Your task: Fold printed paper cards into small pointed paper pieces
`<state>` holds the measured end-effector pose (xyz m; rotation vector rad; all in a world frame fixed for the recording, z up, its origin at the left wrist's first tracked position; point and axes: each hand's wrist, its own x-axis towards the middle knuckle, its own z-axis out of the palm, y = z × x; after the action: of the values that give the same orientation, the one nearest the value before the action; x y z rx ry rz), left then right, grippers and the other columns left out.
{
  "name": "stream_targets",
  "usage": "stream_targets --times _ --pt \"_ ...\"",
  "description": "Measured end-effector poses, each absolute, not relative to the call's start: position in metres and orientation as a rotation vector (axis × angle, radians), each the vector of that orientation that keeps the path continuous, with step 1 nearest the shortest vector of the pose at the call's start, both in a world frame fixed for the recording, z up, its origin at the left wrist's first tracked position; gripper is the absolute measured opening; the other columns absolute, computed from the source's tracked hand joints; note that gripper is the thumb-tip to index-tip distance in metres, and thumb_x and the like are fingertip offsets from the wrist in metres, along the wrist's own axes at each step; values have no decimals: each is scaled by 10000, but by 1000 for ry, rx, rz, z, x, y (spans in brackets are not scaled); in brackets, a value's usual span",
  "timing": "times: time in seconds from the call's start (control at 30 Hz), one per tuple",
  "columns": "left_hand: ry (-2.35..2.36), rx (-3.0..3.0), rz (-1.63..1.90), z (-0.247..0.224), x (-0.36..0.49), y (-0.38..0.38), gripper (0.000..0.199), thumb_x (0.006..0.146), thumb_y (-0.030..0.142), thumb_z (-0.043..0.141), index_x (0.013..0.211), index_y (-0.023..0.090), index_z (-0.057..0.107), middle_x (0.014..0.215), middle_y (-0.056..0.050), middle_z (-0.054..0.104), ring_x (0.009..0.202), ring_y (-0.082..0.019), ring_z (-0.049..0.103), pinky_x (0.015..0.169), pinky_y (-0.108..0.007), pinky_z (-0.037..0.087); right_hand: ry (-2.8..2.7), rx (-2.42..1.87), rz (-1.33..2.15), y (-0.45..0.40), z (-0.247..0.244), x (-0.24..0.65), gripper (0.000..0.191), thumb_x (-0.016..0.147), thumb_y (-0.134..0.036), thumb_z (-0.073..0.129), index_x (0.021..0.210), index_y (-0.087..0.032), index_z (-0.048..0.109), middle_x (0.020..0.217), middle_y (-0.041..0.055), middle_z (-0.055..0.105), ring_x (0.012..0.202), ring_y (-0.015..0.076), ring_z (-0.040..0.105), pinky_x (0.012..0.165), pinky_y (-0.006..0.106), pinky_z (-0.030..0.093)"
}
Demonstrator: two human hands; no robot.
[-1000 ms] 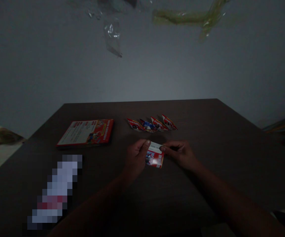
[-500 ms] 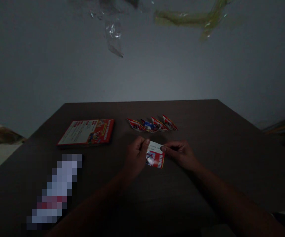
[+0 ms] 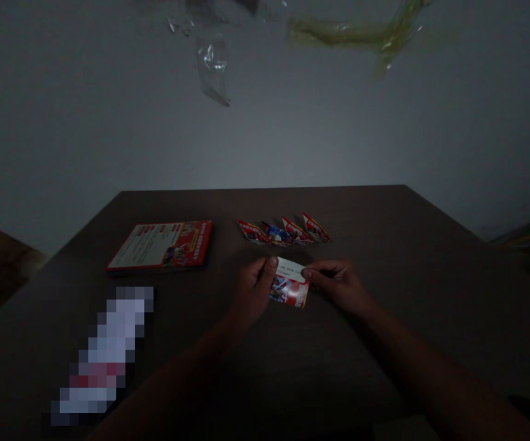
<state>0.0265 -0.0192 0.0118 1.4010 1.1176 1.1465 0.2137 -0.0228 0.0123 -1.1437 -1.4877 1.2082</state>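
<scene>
A small printed card (image 3: 289,290), red with a colourful picture and a white strip with text along its upper part, is held above the table between my two hands. My left hand (image 3: 256,288) pinches its left edge, the thumb lying on the white strip. At the right edge, the thumb and fingers of my right hand (image 3: 333,278) grip the upper corner. Just beyond my hands, several folded red and blue cards (image 3: 287,233) stand in a zigzag row. The fingertips behind the held card are hidden.
A flat red-and-white box (image 3: 159,246) with printed text lies at the left of the dark table (image 3: 384,220). Nearer me is a long pixelated object (image 3: 109,352). Behind the table is a pale wall (image 3: 265,135) with tape (image 3: 343,33) on it. The light is dim.
The held card has tilted slightly and its lower edge has risen a little. A brown shape at the far left now covers more of the light floor. The row of folded cards is unmoved.
</scene>
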Motion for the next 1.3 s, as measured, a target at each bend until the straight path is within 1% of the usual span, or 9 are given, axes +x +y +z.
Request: stream_targets --times 0.2,0.37,0.53,0.7,0.8,0.9,1.0,1.1,1.3 --pt "1094 1430 1140 18 31 -30 481 867 548 397 687 143 584 558 13 565 488 -91 501 472 -192 387 -1492 -1083 1285 -22 13 210 262 745 -388 672 707 -132 712 553 0 549 524 90 433 491 235 310" --pt "1045 1204 1163 17 36 -28 496 815 601 447 687 140 577 555 8 567 483 -90 506 454 -189 407 -1373 -1059 1373 -20 6 207 239 714 -383 704 734 -147 729 560 3 577 506 84 427 481 231 308" --pt "966 1069 1165 5 28 -18 493 772 642 466 660 163 496 498 61 417 385 -59 387 338 -165 299 -1277 -1092 1311 -15 0 211 247 697 -385 718 731 -141 726 550 4 567 508 92 438 484 236 320" --pt "892 1340 914 -1 23 -18 386 770 512 578 702 133 557 517 48 460 413 -47 394 379 -164 279 -1165 -1082 1233 -14 0 214 240 692 -380 720 702 -140 708 540 -5 543 512 93 442 487 236 321" --pt "932 1401 776 -2 26 -22 449 797 538 522 636 122 566 493 26 482 409 -57 406 387 -182 273 -1145 -1078 1230 -15 1 214 244 685 -383 723 705 -140 708 539 -5 545 513 96 444 489 238 321" --pt "941 1396 774 -3 28 -24 499 820 572 452 643 123 580 508 12 508 420 -66 425 401 -192 289 -1145 -1069 1262 -15 2 214 233 697 -368 720 692 -136 700 526 -14 525 506 88 428 486 235 306" --pt "944 1430 786 -2 28 -26 518 824 585 435 644 126 594 472 28 461 419 -70 410 411 -198 283 -1125 -1049 1301 -15 2 212 219 706 -347 718 667 -134 690 527 -17 521 506 83 421 490 234 297" --pt "901 1469 781 2 29 -28 478 815 564 474 648 133 597 458 35 433 414 -69 385 414 -205 271 -1129 -1017 1339 -15 0 210 207 716 -336 714 666 -136 695 526 -18 518 512 82 419 495 233 294" --pt "870 1429 855 3 36 -30 308 796 467 559 811 162 599 560 22 518 490 -95 470 482 -218 382 -1183 -1008 1343 -17 -5 205 170 724 -324 711 726 -154 718 540 -17 540 510 81 417 490 232 292"
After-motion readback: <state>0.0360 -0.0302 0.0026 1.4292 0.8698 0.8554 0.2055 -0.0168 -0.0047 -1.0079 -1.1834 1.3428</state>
